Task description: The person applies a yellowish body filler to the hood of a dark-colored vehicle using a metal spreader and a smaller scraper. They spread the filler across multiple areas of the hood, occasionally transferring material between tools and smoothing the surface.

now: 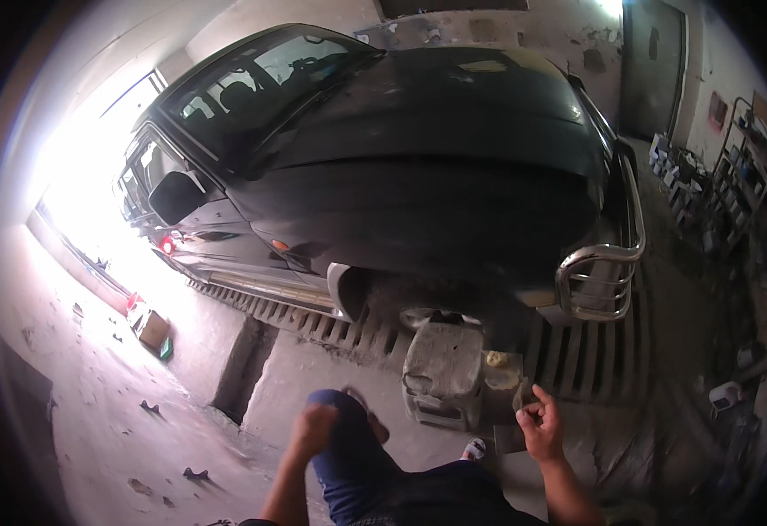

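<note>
My left hand (315,428) is curled like a fist over my blue-trousered knee (344,447); what it holds, if anything, is hidden. My right hand (543,428) is raised on the right with the fingers bent. A thin greyish piece (519,394) shows by the thumb and forefinger, too small to name. Beyond that hand lies a flat board (504,379) with a yellowish lump (496,358) on it. Beside the board stands a worn, stained step stool (443,364). Past the stool is a dark, dull-surfaced off-road car (401,193), its front wheel area in shadow.
The car's chrome bull bar (607,272) juts out at the right. Slotted floor grating (576,359) runs beneath the car, and a narrow floor channel (248,368) lies left of my knee. A cardboard box (149,329) stands at left. Cluttered shelves (747,167) line the right wall.
</note>
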Tool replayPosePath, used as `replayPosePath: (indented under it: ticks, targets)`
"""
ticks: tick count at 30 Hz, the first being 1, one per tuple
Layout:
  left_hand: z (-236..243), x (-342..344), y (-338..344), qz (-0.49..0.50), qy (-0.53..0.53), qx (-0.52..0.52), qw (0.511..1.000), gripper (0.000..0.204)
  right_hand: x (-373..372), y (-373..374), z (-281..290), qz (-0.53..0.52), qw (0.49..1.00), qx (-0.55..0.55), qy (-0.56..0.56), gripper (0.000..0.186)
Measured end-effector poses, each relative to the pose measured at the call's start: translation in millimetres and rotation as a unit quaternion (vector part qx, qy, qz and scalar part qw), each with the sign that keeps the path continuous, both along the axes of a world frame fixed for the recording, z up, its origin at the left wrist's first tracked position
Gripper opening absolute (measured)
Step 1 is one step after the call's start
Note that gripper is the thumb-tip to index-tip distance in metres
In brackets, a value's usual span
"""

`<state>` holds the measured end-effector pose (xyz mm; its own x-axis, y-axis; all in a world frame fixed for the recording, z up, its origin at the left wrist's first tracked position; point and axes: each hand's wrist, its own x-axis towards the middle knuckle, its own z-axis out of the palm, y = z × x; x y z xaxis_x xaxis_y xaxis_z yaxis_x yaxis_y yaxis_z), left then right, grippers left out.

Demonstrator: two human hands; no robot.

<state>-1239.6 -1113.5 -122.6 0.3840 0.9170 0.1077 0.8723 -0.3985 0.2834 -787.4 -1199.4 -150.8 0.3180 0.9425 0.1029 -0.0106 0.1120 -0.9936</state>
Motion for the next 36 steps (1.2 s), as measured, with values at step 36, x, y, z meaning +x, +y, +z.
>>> replayPosePath:
  ticks: [36]
  targets:
    - [48, 122, 367, -0.063, -0.262, 0.246, 0.931, 0.005, 62, 402, 164, -0.167, 0.949, 0.255, -0.080, 0.058]
